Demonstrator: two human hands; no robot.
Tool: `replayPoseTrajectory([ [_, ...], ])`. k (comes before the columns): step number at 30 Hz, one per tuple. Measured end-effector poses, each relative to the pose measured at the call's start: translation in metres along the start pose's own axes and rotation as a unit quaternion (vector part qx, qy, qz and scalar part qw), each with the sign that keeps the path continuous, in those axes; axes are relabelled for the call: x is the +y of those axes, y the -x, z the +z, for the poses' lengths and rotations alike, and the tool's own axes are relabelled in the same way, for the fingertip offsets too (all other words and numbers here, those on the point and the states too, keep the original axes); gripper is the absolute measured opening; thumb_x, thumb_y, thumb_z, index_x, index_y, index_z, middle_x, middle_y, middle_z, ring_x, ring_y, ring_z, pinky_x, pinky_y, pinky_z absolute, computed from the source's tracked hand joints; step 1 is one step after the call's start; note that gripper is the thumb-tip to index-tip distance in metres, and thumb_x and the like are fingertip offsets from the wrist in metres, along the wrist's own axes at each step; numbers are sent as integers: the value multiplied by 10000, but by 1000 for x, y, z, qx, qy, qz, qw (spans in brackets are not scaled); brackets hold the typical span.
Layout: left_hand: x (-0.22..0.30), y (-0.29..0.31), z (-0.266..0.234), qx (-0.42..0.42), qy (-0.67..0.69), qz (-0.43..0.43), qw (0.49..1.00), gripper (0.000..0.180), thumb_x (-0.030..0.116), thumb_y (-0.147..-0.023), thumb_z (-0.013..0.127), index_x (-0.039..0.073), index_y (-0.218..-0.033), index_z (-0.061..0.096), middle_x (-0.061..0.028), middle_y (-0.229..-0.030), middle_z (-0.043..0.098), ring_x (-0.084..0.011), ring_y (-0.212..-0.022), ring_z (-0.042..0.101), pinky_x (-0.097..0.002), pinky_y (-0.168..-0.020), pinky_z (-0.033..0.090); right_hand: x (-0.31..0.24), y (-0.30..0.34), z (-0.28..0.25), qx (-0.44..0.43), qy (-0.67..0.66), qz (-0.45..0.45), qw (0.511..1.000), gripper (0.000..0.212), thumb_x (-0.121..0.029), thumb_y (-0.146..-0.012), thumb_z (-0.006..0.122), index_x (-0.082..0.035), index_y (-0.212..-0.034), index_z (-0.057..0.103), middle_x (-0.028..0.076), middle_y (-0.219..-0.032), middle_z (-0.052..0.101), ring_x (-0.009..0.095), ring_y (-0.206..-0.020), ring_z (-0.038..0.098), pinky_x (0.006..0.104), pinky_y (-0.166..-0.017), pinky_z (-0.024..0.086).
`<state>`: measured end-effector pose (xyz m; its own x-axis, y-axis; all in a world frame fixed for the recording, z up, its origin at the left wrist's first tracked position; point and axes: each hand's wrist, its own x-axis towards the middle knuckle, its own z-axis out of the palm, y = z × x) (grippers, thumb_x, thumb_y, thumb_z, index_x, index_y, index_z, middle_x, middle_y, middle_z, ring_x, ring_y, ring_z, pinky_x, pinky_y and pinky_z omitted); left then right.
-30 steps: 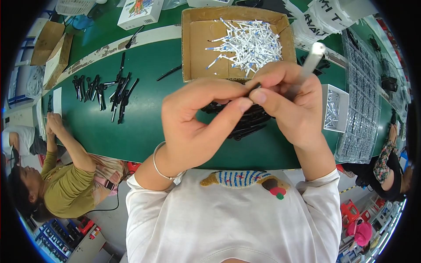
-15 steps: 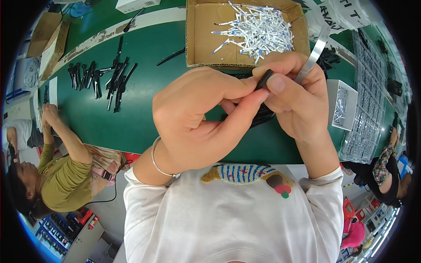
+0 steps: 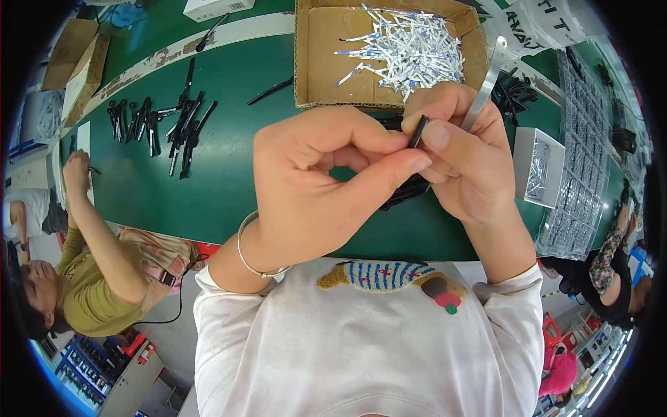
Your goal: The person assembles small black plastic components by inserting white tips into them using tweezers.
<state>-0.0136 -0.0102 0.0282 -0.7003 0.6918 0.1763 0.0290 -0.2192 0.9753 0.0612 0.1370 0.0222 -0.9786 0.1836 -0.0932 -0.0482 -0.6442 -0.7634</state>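
Observation:
Between my two hands is a small black stick-shaped part (image 3: 418, 132), tilted. My left hand (image 3: 306, 184) pinches it near the thumb and index tips. My right hand (image 3: 472, 163) is closed on the same part with thumb and index finger. A flat metal strip (image 3: 490, 80) with a rounded, holed end also sticks up from the right hand's fingers. Under my hands lie more black parts (image 3: 406, 194), mostly hidden. Just beyond my fingers stands a cardboard tray (image 3: 301, 59) with a heap of white and blue slips (image 3: 424, 55).
Several black rod-like parts (image 3: 184, 132) lie on the green table (image 3: 215, 187) to the left. At right are a white box (image 3: 559, 163) of small metal pins, a clear compartment tray (image 3: 580, 160) and black pieces (image 3: 514, 94). Co-workers sit at both sides.
My left hand has shifted slightly right, and the black part stands more upright. The metal strip has swung a little left. The co-worker at left has raised an arm.

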Motion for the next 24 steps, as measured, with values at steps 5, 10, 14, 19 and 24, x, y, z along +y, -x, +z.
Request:
replayPoseTrajectory([
  [5,-5,-4,-5,-6,-33,-5,999,141,-121,-753,653,-49,-867,611,-109,-837,654,-148,-727,646,-231,-617,527,-3,3,7,72,181,-63,979,65,-7,-828,607,38,-869,631,31,-744,632,23,-544,475,176,-467,332],
  [10,-6,-8,-4,3,-2,-11,1000,172,-127,-748,643,-63,-905,617,-147,-876,662,-199,-827,658,-259,-689,536,-21,7,-7,56,395,-213,892,468,-262,-966,324,82,-925,639,105,-892,560,80,-573,407,210,-512,310],
  [14,-7,-7,-5,-53,35,12,998,170,-111,-767,616,-77,-934,613,-196,-939,652,-259,-909,650,-304,-742,550,-39,24,-6,75,341,-179,920,554,-334,-994,219,59,-838,578,117,-820,489,105,-526,400,210,-458,313],
  [19,-4,-5,-3,-48,72,10,996,163,-125,-779,591,-99,-938,611,-194,-983,641,-246,-900,650,-313,-785,550,-44,31,5,124,153,-114,974,177,-136,-935,460,34,-935,413,154,-954,445,179,-694,618,240,-620,548],
  [24,-9,-6,-3,-37,31,84,995,162,-140,-747,608,-94,-901,630,-179,-946,656,-220,-857,663,-279,-760,545,-25,39,-1,-4,285,-235,929,159,-72,-854,590,5,-920,468,172,-920,537,291,-793,659,311,-649,575],
])
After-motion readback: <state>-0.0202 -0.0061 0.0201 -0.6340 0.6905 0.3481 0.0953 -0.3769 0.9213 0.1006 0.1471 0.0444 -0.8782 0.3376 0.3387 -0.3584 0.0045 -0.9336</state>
